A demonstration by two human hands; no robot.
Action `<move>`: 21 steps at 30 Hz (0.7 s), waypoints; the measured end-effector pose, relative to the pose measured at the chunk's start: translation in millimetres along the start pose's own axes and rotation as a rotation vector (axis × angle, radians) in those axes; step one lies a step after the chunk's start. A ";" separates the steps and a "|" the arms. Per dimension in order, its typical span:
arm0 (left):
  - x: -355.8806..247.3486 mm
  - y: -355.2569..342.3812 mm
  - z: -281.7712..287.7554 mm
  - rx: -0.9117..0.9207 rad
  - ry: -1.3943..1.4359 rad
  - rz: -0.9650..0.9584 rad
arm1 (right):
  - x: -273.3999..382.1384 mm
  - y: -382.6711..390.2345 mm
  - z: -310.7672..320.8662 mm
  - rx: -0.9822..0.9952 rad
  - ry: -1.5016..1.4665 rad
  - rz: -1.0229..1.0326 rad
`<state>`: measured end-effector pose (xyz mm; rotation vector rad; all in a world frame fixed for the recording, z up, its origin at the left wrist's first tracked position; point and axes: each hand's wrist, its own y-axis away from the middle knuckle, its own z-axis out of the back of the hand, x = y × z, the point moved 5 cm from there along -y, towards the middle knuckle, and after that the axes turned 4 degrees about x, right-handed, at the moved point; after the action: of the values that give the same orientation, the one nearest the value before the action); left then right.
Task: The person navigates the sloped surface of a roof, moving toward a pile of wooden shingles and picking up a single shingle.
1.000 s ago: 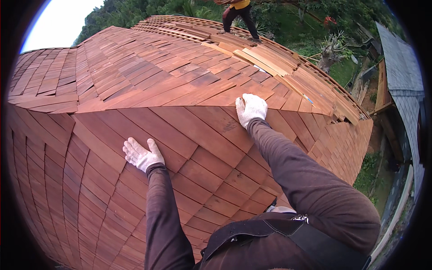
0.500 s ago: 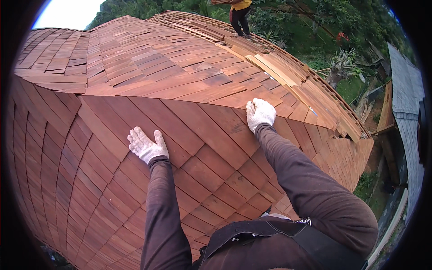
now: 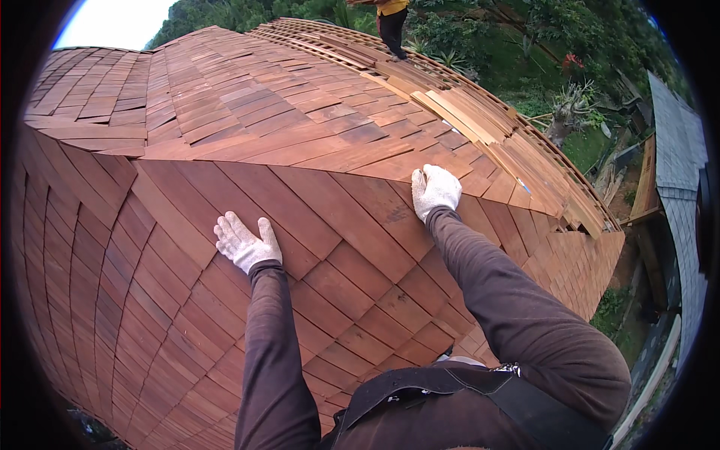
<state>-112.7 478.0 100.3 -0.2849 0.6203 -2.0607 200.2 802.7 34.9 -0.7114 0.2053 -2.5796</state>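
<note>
Spanning most of the view, a roof of reddish-brown wooden shingles (image 3: pixel 349 289) lies beneath both hands, its near slope set in slanting courses up to a ridge edge (image 3: pixel 300 167). Beyond the edge, a second shingled slope, its butts uneven, extends toward trees (image 3: pixel 480 34) and a patch of sky. At far right, below a grassy bank, stands a neighbouring grey roof (image 3: pixel 679 150). Loose boards (image 3: pixel 457 120), some paler than the shingles, lie along the far slope's right side, inside exposed battens. Near the battens stands a co-worker (image 3: pixel 392 31) in a yellow top and dark trousers, partly cut off by the frame. The left hand (image 3: pixel 249 244), in a whitish glove, is unclenched, fingers extended over the near slope. The right hand (image 3: pixel 436 191), gloved alike, bends its fingers at the ridge edge; whether it grips cannot be told.
</note>
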 end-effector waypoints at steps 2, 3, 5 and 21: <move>1.4 0.0 0.2 0.001 -0.003 0.003 | 0.9 0.5 0.3 -0.009 -0.003 0.005; 0.9 -0.1 -0.2 0.005 -0.001 0.006 | 0.0 0.5 -0.1 -0.014 -0.003 0.008; -0.1 -0.5 -0.8 0.008 -0.001 0.009 | -2.1 0.2 -1.7 -0.036 -0.005 0.016; 3.0 0.1 -3.1 -0.001 0.004 0.011 | 0.3 1.3 0.2 -0.023 -0.029 0.015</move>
<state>-115.6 476.4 97.5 -0.2775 0.6240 -2.0508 200.6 801.4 34.8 -0.7523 0.2306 -2.5547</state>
